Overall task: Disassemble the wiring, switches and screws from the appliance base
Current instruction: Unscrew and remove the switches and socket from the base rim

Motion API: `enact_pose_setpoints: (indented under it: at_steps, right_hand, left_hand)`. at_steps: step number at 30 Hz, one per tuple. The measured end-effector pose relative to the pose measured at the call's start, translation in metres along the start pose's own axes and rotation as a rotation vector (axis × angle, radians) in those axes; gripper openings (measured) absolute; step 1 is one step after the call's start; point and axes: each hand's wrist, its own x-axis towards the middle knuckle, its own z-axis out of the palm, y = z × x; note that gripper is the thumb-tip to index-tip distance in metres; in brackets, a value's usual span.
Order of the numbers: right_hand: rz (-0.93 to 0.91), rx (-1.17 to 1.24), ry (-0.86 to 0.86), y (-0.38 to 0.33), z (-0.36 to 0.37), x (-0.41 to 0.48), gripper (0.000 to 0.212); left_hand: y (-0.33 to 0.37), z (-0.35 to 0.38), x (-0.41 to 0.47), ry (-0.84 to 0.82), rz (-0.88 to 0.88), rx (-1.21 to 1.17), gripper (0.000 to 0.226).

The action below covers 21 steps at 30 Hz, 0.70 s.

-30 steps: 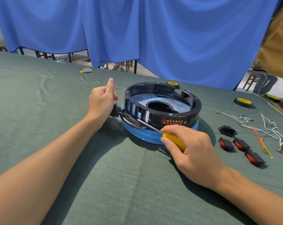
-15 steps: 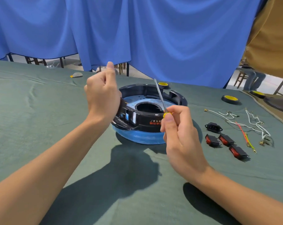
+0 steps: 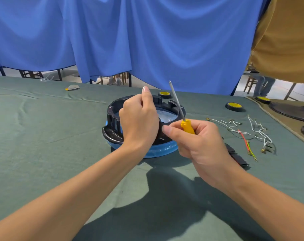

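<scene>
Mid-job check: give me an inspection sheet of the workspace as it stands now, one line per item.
Surface: green cloth-covered table, wrinkled at far left.
Job's things: black round appliance base with blue rim at centre; yellow-handled screwdriver, tip up, off the base; black rocker switches, partly hidden.
Clutter: black disc with yellow centre behind the base, another to the right; small grey-and-yellow scrap far left.
Hands: left hand curled, thumb up, contents hidden; right hand grips the screwdriver handle.
Cables: loose white wires and red-and-yellow wire, right of the base.
Surroundings: blue curtain; person in tan top at right.
</scene>
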Motion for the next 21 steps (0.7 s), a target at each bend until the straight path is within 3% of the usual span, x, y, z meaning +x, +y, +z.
enact_pose_setpoints:
  at_steps: [5,9,15,19,21]
  right_hand:
    - [0.021,0.003,-0.021,-0.004,-0.029,-0.001,0.015]
    - [0.031,-0.038,0.009,-0.012,-0.060,-0.003,0.027]
    - [0.114,-0.449,0.065,-0.011,-0.107,-0.003,0.023]
    - [0.195,-0.684,-0.003,-0.005,-0.119,0.001,0.032]
    - [0.239,-0.798,-0.071,-0.003,-0.119,0.000,0.031]
  left_hand:
    - [0.009,0.015,-0.011,-0.122,0.059,-0.004,0.056]
    - [0.011,0.025,-0.023,-0.288,0.167,0.068,0.052]
    - [-0.020,0.023,-0.028,-0.290,0.915,0.733,0.025]
    - [-0.041,0.019,-0.025,-0.265,1.047,0.881,0.007]
    - [-0.047,0.018,-0.023,-0.241,1.091,0.865,0.009]
